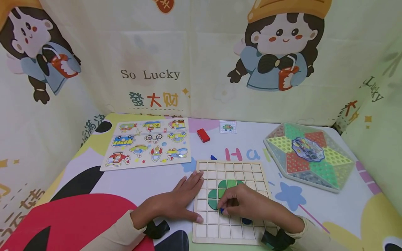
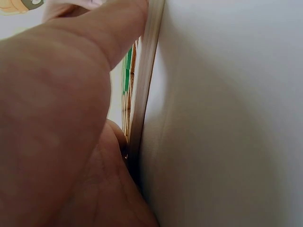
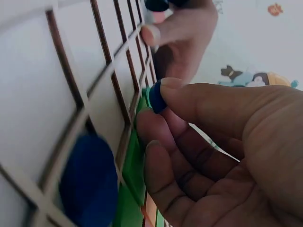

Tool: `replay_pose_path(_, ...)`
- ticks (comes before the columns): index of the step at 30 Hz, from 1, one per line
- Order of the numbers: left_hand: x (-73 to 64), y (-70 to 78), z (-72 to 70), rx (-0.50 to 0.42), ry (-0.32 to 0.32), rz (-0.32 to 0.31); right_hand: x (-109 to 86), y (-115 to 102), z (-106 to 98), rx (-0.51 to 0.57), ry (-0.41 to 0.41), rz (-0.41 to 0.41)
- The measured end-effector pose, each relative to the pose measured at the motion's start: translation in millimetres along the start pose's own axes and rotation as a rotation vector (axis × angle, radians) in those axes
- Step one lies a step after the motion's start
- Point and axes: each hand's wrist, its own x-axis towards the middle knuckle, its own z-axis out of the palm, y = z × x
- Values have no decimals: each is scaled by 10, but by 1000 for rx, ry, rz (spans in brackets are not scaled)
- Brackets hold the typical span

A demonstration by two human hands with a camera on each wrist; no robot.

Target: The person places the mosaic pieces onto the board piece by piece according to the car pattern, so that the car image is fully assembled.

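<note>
A wooden grid board (image 1: 213, 238) lies flat on the table, with green pieces (image 1: 213, 199) set in its middle cells. My right hand (image 1: 248, 204) pinches a small blue piece (image 3: 156, 97) between thumb and fingertip, just over the board below the green pieces. Another dark blue piece (image 3: 90, 179) sits on the grid, partly under the right forearm in the head view. My left hand (image 1: 176, 202) rests with its fingers spread along the board's left edge, fingertips and thumb touching the frame. Part of the green pattern is hidden behind the right hand.
Behind the board lie a small blue piece (image 1: 213, 157), a red box (image 1: 203, 135) and a small pattern card (image 1: 227, 127). A vehicle picture puzzle (image 1: 147, 143) is at the back left. A hexagonal star-patterned game board (image 1: 309, 157) lies on the right.
</note>
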Motion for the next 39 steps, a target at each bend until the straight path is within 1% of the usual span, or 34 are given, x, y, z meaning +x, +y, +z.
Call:
replay_pose_path(3, 3, 2, -1, 2, 1, -1, -12, -41, 26, -20, -23, 12)
replay_pose_path(5, 5, 4, -1, 3, 1, -1, -14, -62, 36, -52, -38, 8)
replay_pose_path(10, 9, 1, 2, 1, -2, -2, -17, -77, 53, -136, -74, -30)
replay_pose_path(12, 14, -1, 4, 2, -1, -3, -18, -75, 61, -154, -80, -26)
replay_pose_path(17, 25, 1, 9, 10, -2, -11, -13, -79, 85, -194, -70, 18)
replay_pose_path(25, 30, 15, 8, 14, -2, -17, 7, -134, 113, -278, -53, -16)
replay_pose_path(29, 28, 11, 9, 14, -1, -14, 13, -166, 123, -326, -55, -14)
replay_pose_path(34, 33, -1, 13, 21, -3, -11, 16, -200, 142, -366, -52, 20)
replay_pose_path(39, 36, -3, 12, 23, -5, -13, 27, -239, 144, -376, -55, 56)
